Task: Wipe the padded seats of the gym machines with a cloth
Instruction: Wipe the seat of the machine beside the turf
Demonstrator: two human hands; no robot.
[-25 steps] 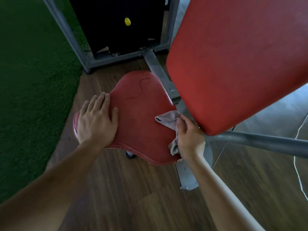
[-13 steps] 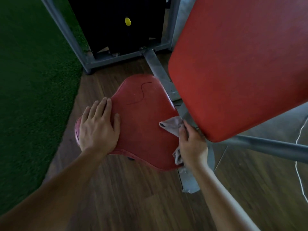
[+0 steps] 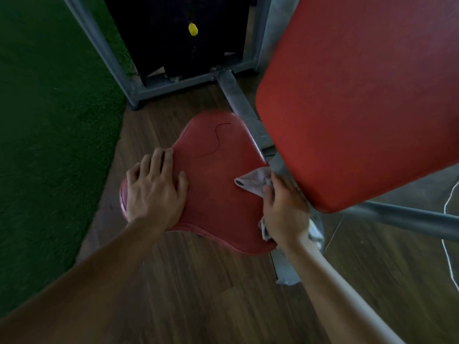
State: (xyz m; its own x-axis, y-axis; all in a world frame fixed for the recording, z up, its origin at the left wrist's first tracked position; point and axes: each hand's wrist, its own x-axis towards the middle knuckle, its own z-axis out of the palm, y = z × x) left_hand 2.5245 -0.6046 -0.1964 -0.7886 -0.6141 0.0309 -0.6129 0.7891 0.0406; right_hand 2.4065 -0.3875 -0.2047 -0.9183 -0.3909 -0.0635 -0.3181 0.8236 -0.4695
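Seat: the red padded saddle-shaped seat sits low above the dark wood-plank floor, with a curved seam line running across its far end.
Left hand: the left hand lies flat on the seat's left lobe. Its fingers are straight and close together, their tips reaching the seat's left edge, and it grasps nothing.
Right hand: the right hand is at the seat's right edge, fingers curled, grasping the pale grey cloth and holding it against the padding.
Cloth: one corner fans out from under the thumb onto the seat's right side, and another fold hangs out below the heel of the hand.
Back pad: a large red padded rectangular back pad is tilted above and to the right of the seat. Its lower corner overhangs the right hand's knuckles.
Frame: a grey metal floor beam runs from under the seat to the black weight stack, which carries a yellow pin.
Bar: a grey metal tube extends to the right from beneath the back pad.
Floor edge: green artificial turf borders the wood on the left.
Cable: a thin white cord lies on the floor at the far right.
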